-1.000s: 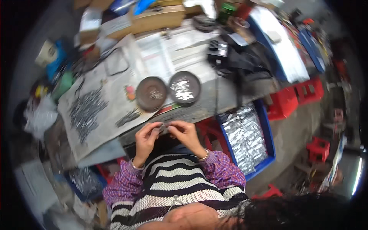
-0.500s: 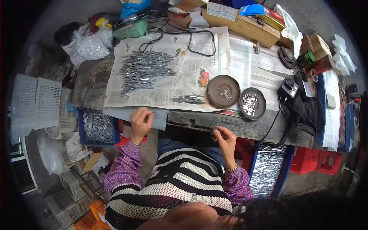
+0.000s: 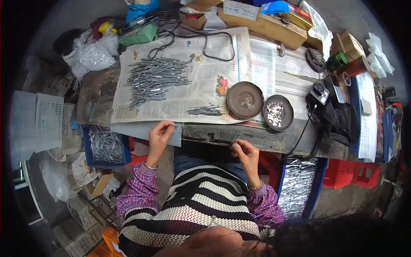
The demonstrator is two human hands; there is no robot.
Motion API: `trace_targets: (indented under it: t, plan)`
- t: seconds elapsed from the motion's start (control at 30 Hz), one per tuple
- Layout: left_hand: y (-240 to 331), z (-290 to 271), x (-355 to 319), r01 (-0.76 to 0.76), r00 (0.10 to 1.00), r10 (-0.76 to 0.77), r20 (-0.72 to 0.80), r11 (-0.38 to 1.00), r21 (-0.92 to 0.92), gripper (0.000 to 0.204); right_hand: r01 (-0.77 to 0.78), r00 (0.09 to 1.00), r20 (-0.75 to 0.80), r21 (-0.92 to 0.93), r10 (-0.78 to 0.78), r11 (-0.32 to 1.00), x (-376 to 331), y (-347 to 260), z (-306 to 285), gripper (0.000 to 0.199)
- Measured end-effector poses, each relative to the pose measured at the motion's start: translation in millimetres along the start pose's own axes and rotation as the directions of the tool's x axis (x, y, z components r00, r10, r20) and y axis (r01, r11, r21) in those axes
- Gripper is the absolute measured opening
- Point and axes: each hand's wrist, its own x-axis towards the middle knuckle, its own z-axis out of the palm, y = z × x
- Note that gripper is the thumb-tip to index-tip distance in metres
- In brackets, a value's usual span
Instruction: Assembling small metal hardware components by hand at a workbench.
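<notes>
My left hand (image 3: 160, 136) is over the pale sheet at the table's front edge. Its thumb and forefinger pinch something small and thin that I cannot make out. Just off the front edge, my right hand (image 3: 247, 153) is closed with thumb against fingers; whatever it holds is hidden. Beyond the hands, a small bunch of thin grey metal pieces (image 3: 205, 110) lies on the newspaper (image 3: 171, 100). Farther back is a large pile of similar metal pieces (image 3: 155, 81). A brown round dish (image 3: 233, 96) holds tiny brass-coloured parts, and a second dish (image 3: 287, 120) holds small shiny ones.
Blue bins of metal pieces stand at the left (image 3: 87, 150) and right (image 3: 314, 188) below the table edge. A black cable (image 3: 206, 47) loops over the newspaper. Cardboard boxes (image 3: 265, 26) line the back. A small black control box (image 3: 317, 94) sits at the right.
My left hand has turned, its pinching fingertips now pointing more to the right. My right hand stays closed in nearly the same place. The whole view has shifted slightly.
</notes>
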Motion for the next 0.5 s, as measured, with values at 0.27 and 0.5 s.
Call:
trace_targets:
  t: [0.27,0.5]
  plan:
    - [33.6,53.9,2.6,0.395,0.880,-0.165,0.445,0.775,-0.494,0.016,0.041,0.999,0.026,-0.091,-0.038,0.995,0.2,-4.8,3.0,0.013]
    - [33.9,61.3,7.6,0.452,0.850,-0.198,0.488,0.751,-0.482,0.021,0.032,0.999,0.017,-0.065,-0.031,0.997,1.3,-0.7,0.6,0.012]
